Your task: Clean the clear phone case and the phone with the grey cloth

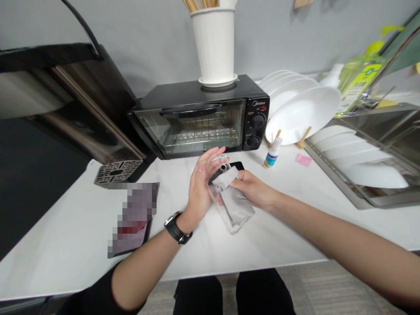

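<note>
My left hand, with a black watch on its wrist, stands edge-up on the white counter, fingers stretched, steadying a clear phone case. My right hand pinches a grey wipe cloth against the top of the case. A black phone lies flat just behind both hands.
A black toaster oven with a white utensil holder on top sits behind. A small white bottle and a pink note lie to the right, near white plates and a sink dish rack. A blurred flat item lies left.
</note>
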A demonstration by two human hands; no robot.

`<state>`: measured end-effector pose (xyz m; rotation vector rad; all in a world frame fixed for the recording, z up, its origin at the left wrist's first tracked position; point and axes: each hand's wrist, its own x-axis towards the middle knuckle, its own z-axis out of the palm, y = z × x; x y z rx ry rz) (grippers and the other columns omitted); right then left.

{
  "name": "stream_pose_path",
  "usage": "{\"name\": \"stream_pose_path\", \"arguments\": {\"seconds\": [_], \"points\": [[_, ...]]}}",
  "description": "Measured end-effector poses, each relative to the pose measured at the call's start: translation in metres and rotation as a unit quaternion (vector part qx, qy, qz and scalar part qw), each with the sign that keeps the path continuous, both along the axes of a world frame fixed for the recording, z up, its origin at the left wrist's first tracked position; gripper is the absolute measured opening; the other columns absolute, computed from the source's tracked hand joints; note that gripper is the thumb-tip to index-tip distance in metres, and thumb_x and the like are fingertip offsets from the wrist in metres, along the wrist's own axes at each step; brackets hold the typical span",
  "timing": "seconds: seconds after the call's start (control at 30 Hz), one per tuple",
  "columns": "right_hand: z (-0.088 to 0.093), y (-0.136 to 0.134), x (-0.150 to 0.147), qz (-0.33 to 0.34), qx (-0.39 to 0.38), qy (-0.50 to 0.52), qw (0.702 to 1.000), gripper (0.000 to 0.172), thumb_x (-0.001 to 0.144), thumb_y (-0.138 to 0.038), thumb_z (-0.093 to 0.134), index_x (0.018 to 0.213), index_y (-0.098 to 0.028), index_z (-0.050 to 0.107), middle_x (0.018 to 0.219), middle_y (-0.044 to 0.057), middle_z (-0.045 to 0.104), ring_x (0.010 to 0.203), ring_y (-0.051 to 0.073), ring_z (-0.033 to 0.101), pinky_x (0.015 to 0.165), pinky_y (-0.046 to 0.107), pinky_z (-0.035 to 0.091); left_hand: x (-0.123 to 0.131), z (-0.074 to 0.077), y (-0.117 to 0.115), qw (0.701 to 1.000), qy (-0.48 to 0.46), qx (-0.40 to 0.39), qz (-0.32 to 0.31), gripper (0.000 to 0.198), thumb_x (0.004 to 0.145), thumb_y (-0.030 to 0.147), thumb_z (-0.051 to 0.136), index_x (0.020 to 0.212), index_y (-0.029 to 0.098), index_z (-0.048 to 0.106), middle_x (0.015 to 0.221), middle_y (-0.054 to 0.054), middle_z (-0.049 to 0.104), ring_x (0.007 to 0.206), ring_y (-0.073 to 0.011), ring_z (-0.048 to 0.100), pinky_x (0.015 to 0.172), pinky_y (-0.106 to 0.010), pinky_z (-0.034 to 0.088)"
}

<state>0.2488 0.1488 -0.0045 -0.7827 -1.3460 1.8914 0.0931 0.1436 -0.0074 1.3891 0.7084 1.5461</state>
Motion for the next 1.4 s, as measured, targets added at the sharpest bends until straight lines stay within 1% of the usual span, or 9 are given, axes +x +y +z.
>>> {"name": "stream_pose_path", "arguments": {"seconds": [0.13, 0.33, 0.53, 0.73, 0.9, 1.0, 1.1, 1.27, 1.4], "points": [[0.006, -0.002, -0.001, 0.045, -0.016, 0.049, 0.998, 0.039, 0.066, -0.049, 0.093, 0.079, -0.019, 0.071, 0.068, -0.002, 0.070, 0.064, 0.013, 0.065, 0.070, 0.025, 0.055, -0.001, 0.002, 0.001, 0.999, -0.010, 0.013, 0.029, 0.049, 0.108, 0.058, 0.036, 0.135, 0.026, 0.063, 0.146, -0.011, 0.065, 0.123, -0.0255, 0.069, 0.112, -0.045, 0.049], [0.005, -0.004, 0.000, -0.003, -0.021, -0.042, 0.999, 0.046, 0.075, -0.059, 0.086, 0.067, -0.018, 0.067, 0.055, -0.003, 0.063, 0.049, 0.011, 0.056, 0.048, 0.021, 0.045, -0.001, 0.002, 0.004, 0.992, -0.022, 0.064, 0.102, 0.047, 0.109, 0.057, 0.033, 0.129, 0.028, 0.064, 0.143, -0.008, 0.066, 0.120, -0.0245, 0.070, 0.111, -0.045, 0.050], [0.014, -0.004, 0.001, 0.050, -0.053, 0.080, 0.994, 0.041, 0.065, -0.046, 0.095, 0.083, -0.018, 0.072, 0.074, 0.000, 0.075, 0.069, 0.013, 0.071, 0.072, 0.024, 0.058, -0.002, 0.009, 0.003, 0.980, -0.032, 0.084, 0.175, 0.046, 0.109, 0.057, 0.033, 0.126, 0.029, 0.064, 0.141, -0.006, 0.065, 0.123, -0.0256, 0.068, 0.110, -0.045, 0.050], [-0.003, 0.001, 0.002, 0.040, -0.085, 0.016, 0.995, 0.046, 0.082, -0.058, 0.081, 0.072, -0.015, 0.067, 0.059, 0.001, 0.070, 0.049, 0.012, 0.063, 0.055, 0.025, 0.056, -0.004, 0.013, 0.007, 0.965, -0.053, 0.099, 0.236, 0.045, 0.109, 0.057, 0.033, 0.129, 0.029, 0.062, 0.143, -0.006, 0.063, 0.127, -0.0248, 0.066, 0.113, -0.042, 0.047], [0.005, -0.004, 0.002, 0.106, -0.051, 0.082, 0.990, 0.034, 0.068, -0.037, 0.093, 0.083, -0.015, 0.073, 0.077, 0.002, 0.077, 0.070, 0.013, 0.072, 0.077, 0.027, 0.059, -0.009, 0.010, 0.014, 0.991, -0.084, 0.007, 0.108, 0.050, 0.106, 0.060, 0.037, 0.128, 0.025, 0.066, 0.140, -0.011, 0.068, 0.126, -0.0264, 0.068, 0.111, -0.042, 0.049], [0.002, -0.005, 0.001, 0.048, -0.027, 0.011, 0.998, 0.032, 0.070, -0.039, 0.090, 0.073, -0.014, 0.071, 0.068, 0.001, 0.074, 0.058, 0.012, 0.067, 0.062, 0.023, 0.056, -0.009, 0.007, 0.015, 0.996, -0.078, -0.034, 0.038, 0.054, 0.104, 0.062, 0.039, 0.128, 0.022, 0.066, 0.137, -0.013, 0.070, 0.125, -0.0289, 0.070, 0.110, -0.046, 0.050], [-0.002, -0.003, -0.002, -0.017, -0.042, -0.021, 0.999, 0.039, 0.075, -0.050, 0.085, 0.067, -0.015, 0.069, 0.059, 0.001, 0.070, 0.049, 0.013, 0.062, 0.051, 0.024, 0.051, -0.008, 0.005, 0.014, 0.997, -0.063, -0.036, 0.014, 0.048, 0.104, 0.059, 0.043, 0.131, 0.026, 0.064, 0.147, -0.012, 0.064, 0.127, -0.0296, 0.069, 0.112, -0.048, 0.049], [0.005, 0.002, -0.002, -0.076, 0.010, 0.088, 0.993, 0.038, 0.062, -0.043, 0.094, 0.075, -0.018, 0.069, 0.067, -0.001, 0.073, 0.057, 0.013, 0.064, 0.060, 0.023, 0.052, -0.004, -0.003, 0.013, 0.999, -0.040, -0.013, 0.012, 0.050, 0.104, 0.050, 0.054, 0.150, 0.035, 0.040, 0.146, -0.011, 0.065, 0.126, -0.0253, 0.069, 0.113, -0.049, 0.050], [0.002, 0.007, 0.003, -0.102, 0.047, 0.005, 0.994, 0.041, 0.069, -0.051, 0.091, 0.070, -0.017, 0.067, 0.061, -0.002, 0.067, 0.052, 0.012, 0.057, 0.051, 0.022, 0.044, 0.000, -0.009, 0.011, 1.000, -0.006, 0.008, 0.007, 0.048, 0.102, 0.041, 0.063, 0.143, 0.038, 0.038, 0.147, -0.008, 0.061, 0.118, -0.0210, 0.072, 0.111, -0.047, 0.052]]}}
